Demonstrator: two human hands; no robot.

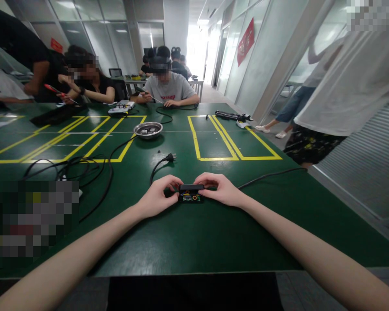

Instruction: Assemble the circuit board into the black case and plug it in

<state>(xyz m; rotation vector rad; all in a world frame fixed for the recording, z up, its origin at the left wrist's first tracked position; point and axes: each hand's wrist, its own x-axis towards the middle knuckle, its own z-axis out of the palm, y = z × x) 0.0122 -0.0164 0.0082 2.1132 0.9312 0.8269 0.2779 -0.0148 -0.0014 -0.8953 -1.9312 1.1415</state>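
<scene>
Both my hands hold an opened black power adapter (191, 187) low over the green table in front of me. Its dark cover is raised at the back, with a circuit board (188, 198) showing coils and small parts below it. My left hand (156, 196) pinches the left end between thumb and fingers. At the right end, my right hand (223, 190) grips in the same way. A black mains plug (170, 158) lies just beyond my left hand, its cord running back toward that hand. Another black cable (269, 175) stretches off rightward from behind my right hand.
A metal bowl (148, 130) with small metal parts stands farther back. Loose black cables (74, 166) coil at left. Yellow tape (199, 147) marks rectangles on the table (214, 242). A black tripod-like object (231, 115) lies far right. People sit opposite; others stand at both sides.
</scene>
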